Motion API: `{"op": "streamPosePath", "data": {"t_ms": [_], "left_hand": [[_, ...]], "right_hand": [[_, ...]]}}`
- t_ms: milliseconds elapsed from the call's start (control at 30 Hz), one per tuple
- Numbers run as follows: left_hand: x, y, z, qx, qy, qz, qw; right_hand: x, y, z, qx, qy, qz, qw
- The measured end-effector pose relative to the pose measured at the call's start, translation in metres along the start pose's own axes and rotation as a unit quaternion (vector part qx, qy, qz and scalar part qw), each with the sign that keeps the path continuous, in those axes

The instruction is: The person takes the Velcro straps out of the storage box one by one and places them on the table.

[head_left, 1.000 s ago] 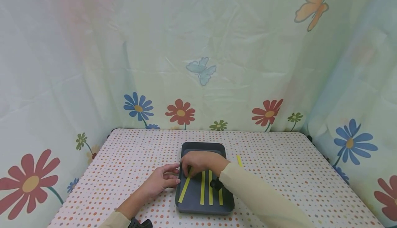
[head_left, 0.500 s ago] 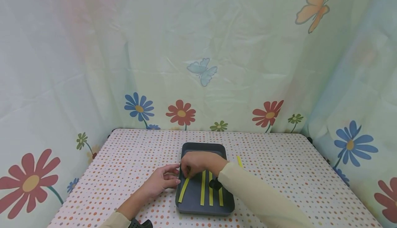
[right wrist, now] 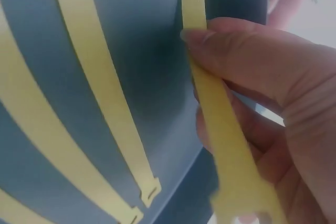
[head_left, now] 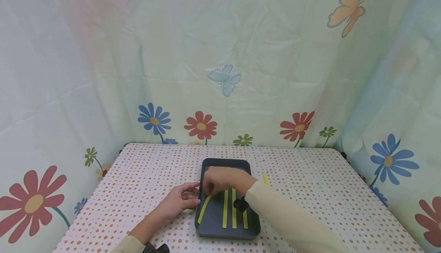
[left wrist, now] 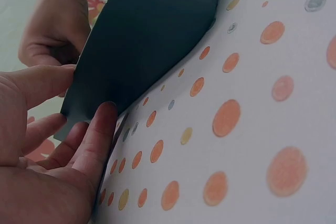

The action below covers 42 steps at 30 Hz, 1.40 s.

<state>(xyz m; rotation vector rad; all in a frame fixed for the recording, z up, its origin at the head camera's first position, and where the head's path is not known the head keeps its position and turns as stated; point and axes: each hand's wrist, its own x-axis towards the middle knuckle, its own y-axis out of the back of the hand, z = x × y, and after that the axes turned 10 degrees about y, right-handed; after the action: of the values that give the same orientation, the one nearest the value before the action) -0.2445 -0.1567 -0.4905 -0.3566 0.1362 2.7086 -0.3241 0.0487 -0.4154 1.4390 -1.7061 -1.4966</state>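
My right hand (head_left: pixel 220 180) reaches over the dark grey tray (head_left: pixel 210 233) and pinches a yellow strap (right wrist: pixel 223 135) between thumb and fingers. That strap (head_left: pixel 204 210) slants along the tray's left side; its widened end with a cutout hangs blurred below the fingers in the right wrist view. Parallel yellow straps (head_left: pixel 225 209) lie on the tray floor to its right, and slots show in the heads of two of them. My left hand (head_left: pixel 179 199) touches the tray's left wall with fairly straight fingers. In the left wrist view, its fingertips meet the wall (left wrist: pixel 142 30).
Another yellow strap (head_left: pixel 266 178) lies on the table right of the tray, partly behind the right sleeve (head_left: pixel 293 218). A dotted cloth (head_left: pixel 155 165) covers the table. Flower-printed curtains (head_left: pixel 262 103) stand around its back and sides.
My right hand has lifted slightly and shifted a little right, and the pinched strap now bows a bit. The left hand and tray stay as they were.
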Motion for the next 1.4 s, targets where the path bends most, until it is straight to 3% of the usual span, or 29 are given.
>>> {"op": "streamPosePath", "data": {"t_ms": [667,1067,1400], "left_hand": [[-0.002,-0.002,0.002,0.001,0.002,0.004,1.0],[0.0,-0.002,0.0,0.016,0.007,0.014,0.9997],[0.001,-0.001,-0.002,0.019,0.0,0.013,0.9997]], "right_hand": [[-0.041,-0.009,0.021,0.059,0.022,0.08,0.995],[-0.063,-0.026,0.032,0.149,0.02,0.139,0.979],[-0.078,-0.028,0.033,0.241,0.013,0.191,0.952]]}}
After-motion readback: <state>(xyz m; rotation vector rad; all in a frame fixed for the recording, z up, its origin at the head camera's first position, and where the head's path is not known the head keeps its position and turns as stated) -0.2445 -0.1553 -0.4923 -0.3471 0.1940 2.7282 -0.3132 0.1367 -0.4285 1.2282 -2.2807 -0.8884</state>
